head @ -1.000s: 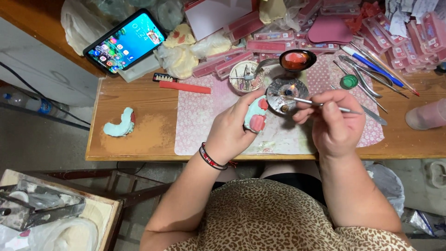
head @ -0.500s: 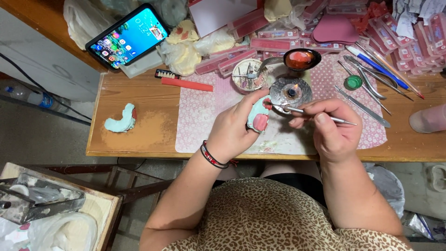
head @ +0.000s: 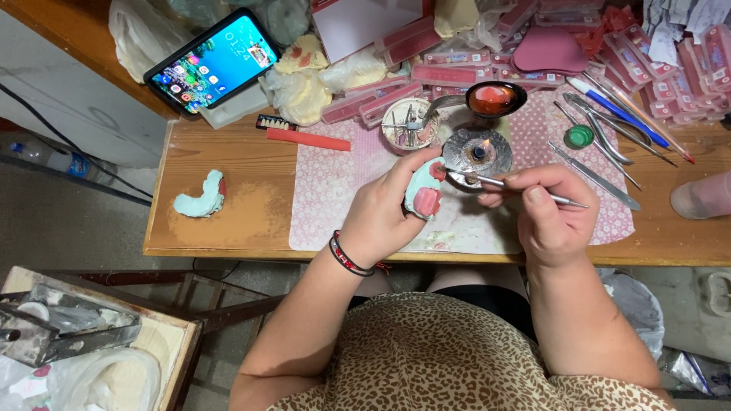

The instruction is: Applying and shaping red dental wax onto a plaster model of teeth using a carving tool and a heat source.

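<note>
My left hand (head: 384, 213) holds a pale blue dental cast with pink wax (head: 423, 192) over the pink mat (head: 343, 190). My right hand (head: 544, 213) grips a thin metal wax tool (head: 518, 188); its tip lies by the cast, just below a small round metal burner (head: 477, 151) with a tiny flame. A black bowl of red wax (head: 493, 97) stands behind the burner. A small round dish with metal bits (head: 406, 125) sits to the burner's left.
A second blue cast (head: 199, 199) lies on the bare wood at the left. A phone (head: 212, 61) leans at the back left. Metal instruments (head: 601, 144), a green pot (head: 580, 136), pink tooth strips (head: 426, 76) and a red wax stick (head: 308, 138) crowd the table.
My right hand drew the tool back from the burner toward the cast. The left hand with the cast stayed almost still.
</note>
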